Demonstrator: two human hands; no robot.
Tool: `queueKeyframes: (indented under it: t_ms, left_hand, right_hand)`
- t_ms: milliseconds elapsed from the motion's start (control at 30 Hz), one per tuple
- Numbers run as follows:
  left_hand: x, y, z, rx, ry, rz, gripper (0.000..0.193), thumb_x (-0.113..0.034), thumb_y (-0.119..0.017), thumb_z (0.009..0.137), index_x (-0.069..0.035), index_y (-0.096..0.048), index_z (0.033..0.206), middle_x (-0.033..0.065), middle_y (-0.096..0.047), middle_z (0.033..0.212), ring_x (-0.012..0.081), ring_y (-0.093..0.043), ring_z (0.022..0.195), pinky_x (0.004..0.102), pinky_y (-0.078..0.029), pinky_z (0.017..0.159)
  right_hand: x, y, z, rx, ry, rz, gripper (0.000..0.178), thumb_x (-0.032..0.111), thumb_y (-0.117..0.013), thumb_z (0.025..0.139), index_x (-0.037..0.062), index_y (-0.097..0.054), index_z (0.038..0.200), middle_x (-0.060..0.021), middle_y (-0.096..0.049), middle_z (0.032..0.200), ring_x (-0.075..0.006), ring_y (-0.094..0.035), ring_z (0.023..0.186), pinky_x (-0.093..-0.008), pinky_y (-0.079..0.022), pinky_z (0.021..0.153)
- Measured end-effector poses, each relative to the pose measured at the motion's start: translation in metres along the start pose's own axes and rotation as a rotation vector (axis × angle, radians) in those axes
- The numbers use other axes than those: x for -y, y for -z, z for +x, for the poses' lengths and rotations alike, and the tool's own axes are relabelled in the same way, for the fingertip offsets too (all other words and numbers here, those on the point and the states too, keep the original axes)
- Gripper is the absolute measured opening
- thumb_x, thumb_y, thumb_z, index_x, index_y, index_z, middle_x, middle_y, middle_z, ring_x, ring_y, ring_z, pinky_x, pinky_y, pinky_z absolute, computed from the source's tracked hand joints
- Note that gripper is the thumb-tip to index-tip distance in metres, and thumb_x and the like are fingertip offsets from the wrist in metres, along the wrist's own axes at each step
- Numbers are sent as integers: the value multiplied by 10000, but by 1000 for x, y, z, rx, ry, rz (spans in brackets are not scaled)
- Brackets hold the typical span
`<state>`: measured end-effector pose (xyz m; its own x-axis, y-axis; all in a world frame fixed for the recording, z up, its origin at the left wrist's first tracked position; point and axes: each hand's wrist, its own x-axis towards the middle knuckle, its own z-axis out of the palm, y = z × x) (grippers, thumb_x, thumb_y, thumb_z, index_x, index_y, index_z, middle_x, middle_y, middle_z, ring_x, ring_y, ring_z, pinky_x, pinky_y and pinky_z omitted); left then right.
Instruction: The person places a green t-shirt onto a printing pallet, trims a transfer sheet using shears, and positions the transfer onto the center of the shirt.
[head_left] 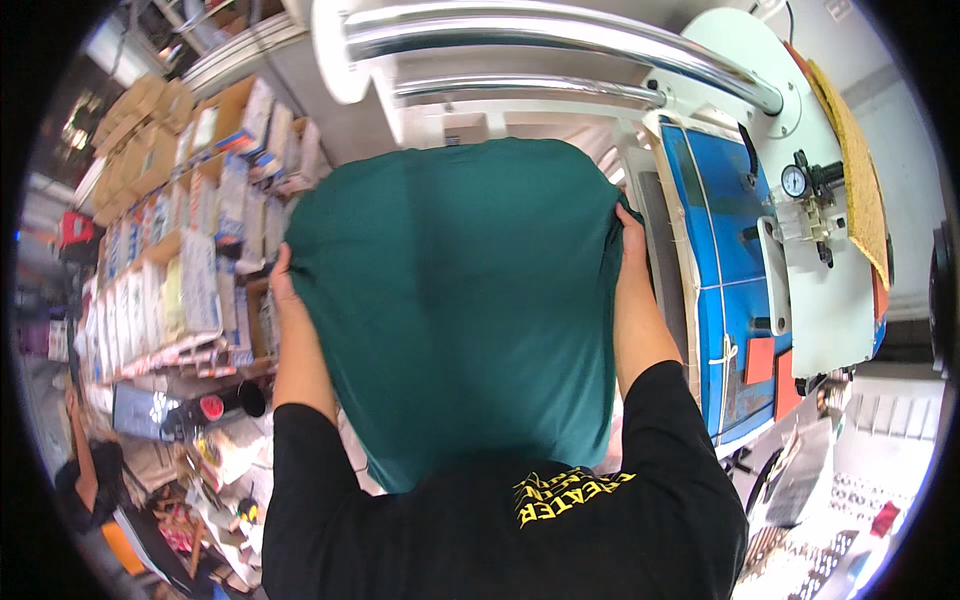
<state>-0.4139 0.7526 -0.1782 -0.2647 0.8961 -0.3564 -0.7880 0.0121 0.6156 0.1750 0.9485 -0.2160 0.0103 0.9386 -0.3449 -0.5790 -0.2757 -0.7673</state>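
A dark green cloth garment [480, 290], perhaps a T-shirt, is spread wide in front of me, its far edge rounded as if drawn over a flat board. What lies beneath it is hidden. My left hand [284, 278] is closed on the garment's left side. On the opposite side, my right hand [631, 235] grips bunched fabric at the right edge. Fingers of both hands are partly hidden behind the cloth. Between the hands the fabric looks fairly smooth, with a faint darker band down its middle.
Chrome bars [560, 40] of a white machine run across beyond the garment. At the right are a blue padded board [715, 300] tied with cord and a pressure gauge [794, 181]. Stacked cardboard boxes [190, 285] stand at the left. Another person's arm [84, 455] shows lower left.
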Motion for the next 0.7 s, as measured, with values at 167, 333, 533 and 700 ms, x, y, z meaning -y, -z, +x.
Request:
queueKeyframes:
  t_ms: [167,333,533,700]
  left_hand:
    - [1,24,12,-116,27,-21,468,-323,-598,931,41,-593,1225,180,-636,1216,355,-638,1043,485,-516,922]
    - [9,70,19,-418,-49,270,386,-233,-648,843,33,-658,1124,136,-677,1097,294,-641,1025,388,-502,920]
    - [14,68,33,-389,-186,109,357,-231,-659,867,61,-662,1072,126,-683,1065,267,-660,941,367,-527,865]
    - [5,46,15,-364,-54,-34,405,-229,-654,886,98,-618,1122,168,-683,1072,320,-680,941,461,-562,832]
  right_hand:
    - [-24,34,17,-217,70,-29,294,225,-623,925,-18,-671,1084,-169,-706,1035,-317,-689,841,-406,-549,820]
    - [-12,-3,-1,-542,-23,-613,408,292,-688,842,-21,-677,1102,-157,-693,1043,-301,-661,896,-393,-502,883]
    - [-8,11,7,-71,-250,-137,421,319,-581,911,-26,-649,1142,-179,-681,1086,-333,-666,926,-405,-507,897]
    - [4,5,2,-151,-263,-133,421,281,-504,977,-50,-600,1219,-173,-663,1173,-332,-656,978,-435,-505,898]
